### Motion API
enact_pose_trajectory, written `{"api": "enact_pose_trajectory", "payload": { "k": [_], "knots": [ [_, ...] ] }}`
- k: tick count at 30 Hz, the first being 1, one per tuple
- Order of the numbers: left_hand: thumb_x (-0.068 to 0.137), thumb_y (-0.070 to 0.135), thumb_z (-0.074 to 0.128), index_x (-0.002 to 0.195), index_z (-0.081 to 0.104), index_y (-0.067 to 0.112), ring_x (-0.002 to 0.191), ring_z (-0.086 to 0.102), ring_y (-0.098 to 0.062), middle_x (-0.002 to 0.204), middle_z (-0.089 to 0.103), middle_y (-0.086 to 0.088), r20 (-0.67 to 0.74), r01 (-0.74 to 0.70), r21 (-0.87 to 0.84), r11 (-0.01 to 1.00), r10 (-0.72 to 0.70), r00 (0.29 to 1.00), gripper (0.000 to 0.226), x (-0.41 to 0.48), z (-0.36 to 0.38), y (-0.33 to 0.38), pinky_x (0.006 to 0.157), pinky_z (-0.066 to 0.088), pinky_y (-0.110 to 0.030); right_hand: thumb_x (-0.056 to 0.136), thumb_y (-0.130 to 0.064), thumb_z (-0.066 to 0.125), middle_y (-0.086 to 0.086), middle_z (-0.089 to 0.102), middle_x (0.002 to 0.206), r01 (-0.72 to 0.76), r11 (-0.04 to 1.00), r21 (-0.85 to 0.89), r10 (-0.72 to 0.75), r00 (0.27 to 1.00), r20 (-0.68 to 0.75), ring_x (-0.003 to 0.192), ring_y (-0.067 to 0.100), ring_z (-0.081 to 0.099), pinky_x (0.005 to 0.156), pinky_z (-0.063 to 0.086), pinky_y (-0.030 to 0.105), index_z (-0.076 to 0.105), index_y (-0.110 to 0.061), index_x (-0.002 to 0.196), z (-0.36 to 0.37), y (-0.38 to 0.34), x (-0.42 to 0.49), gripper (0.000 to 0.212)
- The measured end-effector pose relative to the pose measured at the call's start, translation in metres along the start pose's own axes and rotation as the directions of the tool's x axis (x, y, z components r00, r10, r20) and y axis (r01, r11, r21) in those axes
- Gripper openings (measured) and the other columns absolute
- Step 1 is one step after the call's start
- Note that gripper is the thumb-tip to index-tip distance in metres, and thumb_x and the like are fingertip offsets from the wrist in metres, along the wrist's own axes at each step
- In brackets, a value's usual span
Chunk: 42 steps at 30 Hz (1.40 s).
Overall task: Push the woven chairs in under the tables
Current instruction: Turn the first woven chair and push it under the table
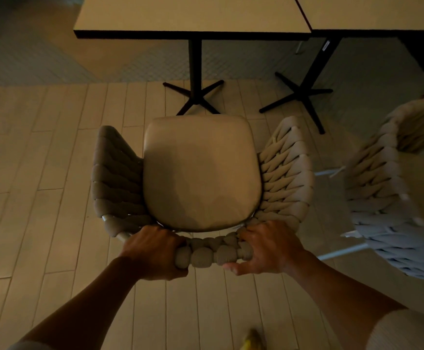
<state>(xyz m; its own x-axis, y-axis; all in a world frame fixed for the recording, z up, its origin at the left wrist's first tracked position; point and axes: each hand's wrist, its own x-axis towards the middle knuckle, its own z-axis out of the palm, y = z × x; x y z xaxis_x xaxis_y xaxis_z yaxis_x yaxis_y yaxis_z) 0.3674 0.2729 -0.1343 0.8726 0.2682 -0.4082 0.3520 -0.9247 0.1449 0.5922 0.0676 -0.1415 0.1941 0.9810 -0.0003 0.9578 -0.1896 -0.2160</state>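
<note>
A woven rope chair [285, 173] with a beige seat cushion [200, 170] stands right below me, facing a square pale table [190, 13] with a black pedestal leg. The cushion's front edge reaches the table's cross foot [193, 97], and the seat lies out from under the tabletop. My left hand [155, 251] grips the top of the woven backrest at its left end. My right hand [269, 248] grips the same backrest at its right end, thumb under the rope.
A second woven chair [392, 198] stands close on the right, turned at an angle, beside a second table [382, 11] with its own black cross foot [299, 94]. Pale plank flooring lies below; patterned tile begins under the tables. A yellow shoe tip [252, 342] shows at the bottom.
</note>
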Motion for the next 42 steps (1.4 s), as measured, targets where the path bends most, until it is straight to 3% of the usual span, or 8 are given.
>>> {"api": "enact_pose_trajectory", "payload": {
  "k": [13, 20, 26, 42],
  "knots": [
    [0.066, 0.08, 0.048, 0.118, 0.059, 0.05, 0.085, 0.064, 0.002, 0.099, 0.07, 0.025, 0.028, 0.028, -0.002, 1.0, -0.028, 0.999, 0.061, 0.06, -0.035, -0.039, 0.076, 0.053, -0.022, 0.063, -0.109, 0.033, -0.006, 0.07, 0.071, -0.005, 1.0, -0.005, 0.005, 0.999, 0.037, 0.066, 0.018, 0.066, 0.059, 0.053, 0.031, 0.07, -0.023, 0.074, -0.008, 0.038, 0.072, 0.094],
    [0.066, 0.078, 0.05, 0.116, 0.058, 0.05, 0.086, 0.061, 0.002, 0.099, 0.068, 0.024, 0.037, 0.055, -0.003, 0.998, -0.055, 0.998, 0.057, 0.094, -0.057, -0.057, 0.076, 0.051, -0.02, 0.063, -0.11, 0.029, -0.004, 0.072, 0.08, -0.004, 1.0, 0.008, 0.003, 0.997, 0.077, 0.073, 0.019, 0.066, 0.065, 0.05, 0.031, 0.072, -0.024, 0.084, -0.014, 0.059, 0.111, 0.099],
    [0.067, 0.079, 0.05, 0.117, 0.058, 0.051, 0.089, 0.06, 0.002, 0.103, 0.067, 0.026, 0.036, 0.05, -0.01, 0.999, -0.05, 0.998, 0.058, 0.121, -0.074, -0.07, 0.076, 0.047, -0.02, 0.066, -0.107, 0.03, -0.006, 0.072, 0.077, 0.031, 1.0, -0.001, -0.031, 0.998, 0.054, 0.068, 0.017, 0.066, 0.06, 0.046, 0.03, 0.073, -0.024, 0.081, -0.017, 0.079, 0.141, 0.095],
    [0.067, 0.078, 0.05, 0.115, 0.059, 0.05, 0.09, 0.062, 0.001, 0.101, 0.068, 0.025, 0.026, 0.058, -0.032, 0.998, -0.058, 0.998, 0.056, 0.169, -0.093, -0.097, 0.081, 0.054, -0.025, 0.067, -0.106, 0.038, -0.008, 0.069, 0.069, 0.051, 0.999, 0.016, -0.052, 0.999, 0.014, 0.061, 0.015, 0.062, 0.056, 0.038, 0.027, 0.069, -0.023, 0.072, -0.024, 0.116, 0.198, 0.088]
  ]
}}
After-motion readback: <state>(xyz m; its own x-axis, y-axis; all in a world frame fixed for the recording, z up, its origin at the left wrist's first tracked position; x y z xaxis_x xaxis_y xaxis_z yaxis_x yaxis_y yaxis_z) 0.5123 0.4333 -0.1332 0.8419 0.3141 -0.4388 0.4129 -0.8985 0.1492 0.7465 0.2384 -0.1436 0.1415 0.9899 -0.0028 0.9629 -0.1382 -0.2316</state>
